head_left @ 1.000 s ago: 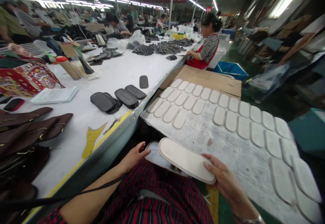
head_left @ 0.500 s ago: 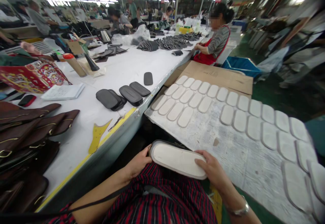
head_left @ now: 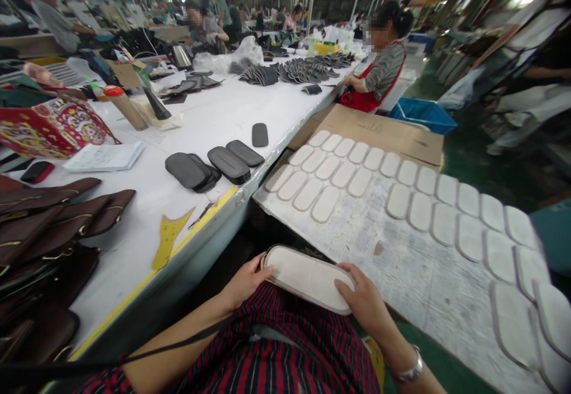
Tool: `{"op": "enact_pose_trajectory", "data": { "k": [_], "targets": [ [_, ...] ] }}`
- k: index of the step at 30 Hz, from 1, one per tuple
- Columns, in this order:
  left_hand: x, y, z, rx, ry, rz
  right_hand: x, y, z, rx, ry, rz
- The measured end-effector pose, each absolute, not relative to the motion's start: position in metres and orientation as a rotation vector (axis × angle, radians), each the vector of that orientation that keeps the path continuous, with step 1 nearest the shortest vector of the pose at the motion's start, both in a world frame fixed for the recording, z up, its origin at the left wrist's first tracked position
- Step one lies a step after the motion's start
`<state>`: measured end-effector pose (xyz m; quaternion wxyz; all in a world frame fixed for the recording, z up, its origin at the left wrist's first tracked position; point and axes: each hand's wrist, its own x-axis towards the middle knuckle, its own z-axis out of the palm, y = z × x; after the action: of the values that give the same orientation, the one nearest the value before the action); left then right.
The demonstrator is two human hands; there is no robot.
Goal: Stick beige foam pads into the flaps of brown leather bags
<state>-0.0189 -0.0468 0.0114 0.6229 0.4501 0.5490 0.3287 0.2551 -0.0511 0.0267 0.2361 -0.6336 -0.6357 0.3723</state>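
Above my lap I hold a long oval padded piece [head_left: 307, 278], white on its upper face with a dark rim. My left hand [head_left: 247, 281] grips its left end, thumb on the white face. At the other end, my right hand [head_left: 361, 296] is closed on it, fingers over the far edge and thumb on top. What lies under the piece is hidden. Just beyond it, several similar white oval pieces [head_left: 308, 194] lie in rows on a whitish board [head_left: 357, 233].
A white worktable [head_left: 191, 123] at left carries stacked dark oval pieces [head_left: 228, 163], brown leather bags [head_left: 57, 221] and a yellow scrap [head_left: 170, 239]. A co-worker in a red apron [head_left: 363, 99] sits beyond a cardboard sheet [head_left: 383, 132]. A blue crate [head_left: 422, 115] stands behind.
My left thumb has moved further onto the white face. The oval piece and my right hand have shifted slightly left; both hands keep hold. The view has moved slightly.
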Motion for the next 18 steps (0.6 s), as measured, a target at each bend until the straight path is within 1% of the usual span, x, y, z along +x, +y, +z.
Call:
{"op": "enact_pose_trajectory", "data": {
  "k": [4,8,13,15,18],
  "targets": [
    [-0.0184,-0.0432,0.006,1.151,1.417,0.713,0.2574,-0.0526,0.0259,-1.709,-1.784,1.065],
    [-0.0171,-0.0425,0.0034,1.151,1.433,0.716,0.257,-0.05,0.0261,-1.7,-1.803,1.087],
    [-0.0171,-0.0434,0.0006,1.211,1.436,0.719,0.2549,-0.0467,0.0197,-1.75,-1.792,1.03],
    [-0.0194,-0.0445,0.0003,1.362,1.497,0.684,0.2548,-0.0458,0.0179,-1.773,-1.784,1.021],
    [-0.0212,-0.0458,0.0022,1.834,1.644,0.7,0.2544,-0.0455,0.0199,-1.82,-1.754,1.03]
  ]
}}
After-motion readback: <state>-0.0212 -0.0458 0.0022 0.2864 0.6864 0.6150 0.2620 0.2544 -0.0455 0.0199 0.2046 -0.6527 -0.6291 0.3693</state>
